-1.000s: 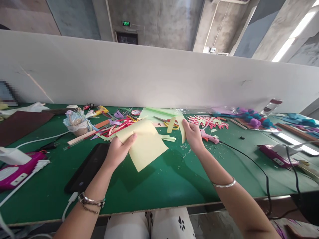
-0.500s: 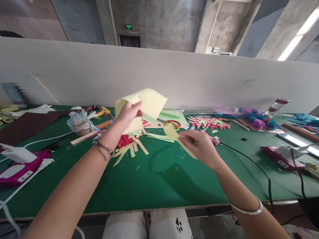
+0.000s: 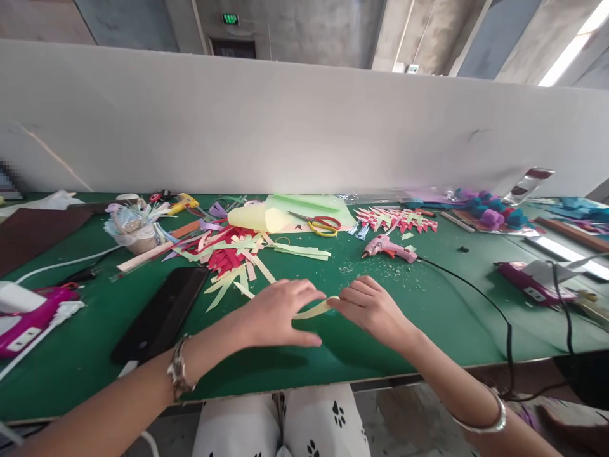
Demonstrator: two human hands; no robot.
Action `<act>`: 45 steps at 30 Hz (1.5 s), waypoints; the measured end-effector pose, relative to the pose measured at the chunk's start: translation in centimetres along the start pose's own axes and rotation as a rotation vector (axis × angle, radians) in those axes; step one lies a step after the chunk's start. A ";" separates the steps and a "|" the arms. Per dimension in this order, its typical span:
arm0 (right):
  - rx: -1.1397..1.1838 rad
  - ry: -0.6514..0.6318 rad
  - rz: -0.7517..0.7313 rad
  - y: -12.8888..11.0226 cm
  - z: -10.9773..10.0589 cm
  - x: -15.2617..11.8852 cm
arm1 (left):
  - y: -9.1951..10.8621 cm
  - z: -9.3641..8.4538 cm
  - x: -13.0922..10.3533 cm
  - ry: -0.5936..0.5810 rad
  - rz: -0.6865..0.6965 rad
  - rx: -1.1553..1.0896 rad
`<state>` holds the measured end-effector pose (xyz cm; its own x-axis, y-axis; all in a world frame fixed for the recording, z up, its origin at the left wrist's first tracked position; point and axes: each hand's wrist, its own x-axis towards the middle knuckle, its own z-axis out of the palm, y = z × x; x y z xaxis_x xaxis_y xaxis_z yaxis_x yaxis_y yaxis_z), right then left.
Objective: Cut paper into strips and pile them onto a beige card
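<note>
A narrow pale-yellow paper strip (image 3: 311,311) stretches between my two hands above the front of the green table. My right hand (image 3: 373,310) pinches one end of it with the fingers closed. My left hand (image 3: 283,312) is at the strip's other end, its thumb and fingers spread apart. Beyond my left hand lies a heap of red, pink and pale-green paper strips (image 3: 228,254). The pale-yellow paper sheet (image 3: 252,218), curled, rests behind that heap. Yellow-and-red-handled scissors (image 3: 323,225) lie beside it on light green paper (image 3: 309,204).
A pink glue gun (image 3: 390,247) lies right of centre, its black cord running to the front edge. A black phone (image 3: 162,311) is by my left forearm. Magenta power strips (image 3: 35,320) sit at both sides. Red-and-white woven paper pieces (image 3: 397,219) lie at the back.
My left hand has put the yellow sheet down at the back and come forward to the strip. My right hand has brought the strip nearer the front edge. The view has tilted down.
</note>
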<state>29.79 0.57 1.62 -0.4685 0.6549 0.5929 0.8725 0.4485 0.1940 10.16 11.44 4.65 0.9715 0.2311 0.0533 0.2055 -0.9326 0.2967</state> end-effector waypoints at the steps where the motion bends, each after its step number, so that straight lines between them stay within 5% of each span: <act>1: 0.046 -0.012 0.020 0.0 0.1 -0.4 | 0.3 0.7 -0.8 0.013 0.010 0.072; 7: 0.153 -0.079 0.069 0.2 0.0 -1.9 | -0.6 3.7 -3.7 0.113 0.081 0.306; 14: 0.070 -0.227 -0.011 -3.1 1.0 -0.4 | 1.1 5.0 -3.4 0.312 0.160 0.598; 24: 0.328 -0.337 0.058 -4.4 1.8 -0.3 | 2.5 5.7 -6.3 0.320 0.046 0.445; 31: 0.585 -0.271 0.301 -5.2 1.5 -0.7 | 2.1 5.8 -7.4 0.330 -0.077 0.302; 45: 0.390 -0.344 0.405 -5.4 2.6 0.0 | 0.3 5.3 -8.4 0.406 -0.232 0.173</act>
<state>24.71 -0.25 -1.47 -0.1882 0.9461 0.2635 0.9049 0.2713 -0.3278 2.71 7.72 -0.75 0.7803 0.4954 0.3817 0.4611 -0.8681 0.1840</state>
